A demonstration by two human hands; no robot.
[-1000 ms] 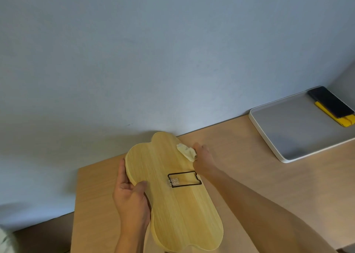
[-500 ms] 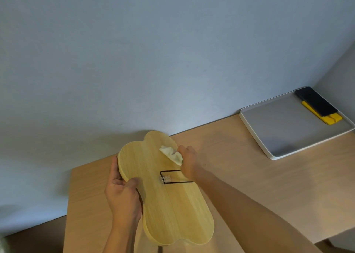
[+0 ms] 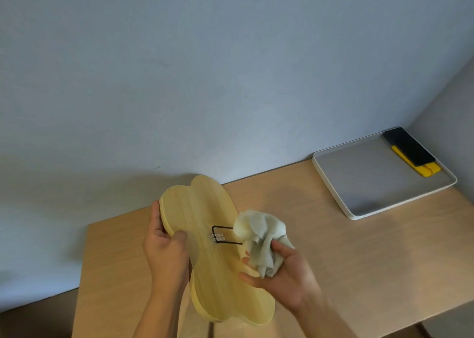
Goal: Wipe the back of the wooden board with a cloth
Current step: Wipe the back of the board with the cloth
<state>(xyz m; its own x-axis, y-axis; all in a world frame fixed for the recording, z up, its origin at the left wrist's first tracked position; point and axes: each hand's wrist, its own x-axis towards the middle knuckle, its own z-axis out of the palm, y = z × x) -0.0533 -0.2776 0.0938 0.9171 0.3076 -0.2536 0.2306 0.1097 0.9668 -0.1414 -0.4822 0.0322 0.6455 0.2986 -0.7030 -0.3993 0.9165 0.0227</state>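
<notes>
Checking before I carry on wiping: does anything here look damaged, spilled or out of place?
Nothing stands out. The left hand holds the cloud-shaped wooden board tilted, its black wire stand looking intact. The right hand holds the crumpled pale cloth. No spills show on the wooden table.

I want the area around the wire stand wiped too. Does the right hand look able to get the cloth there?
Probably yes: the right hand holds the cloth beside the wire stand, with nothing between.
</notes>
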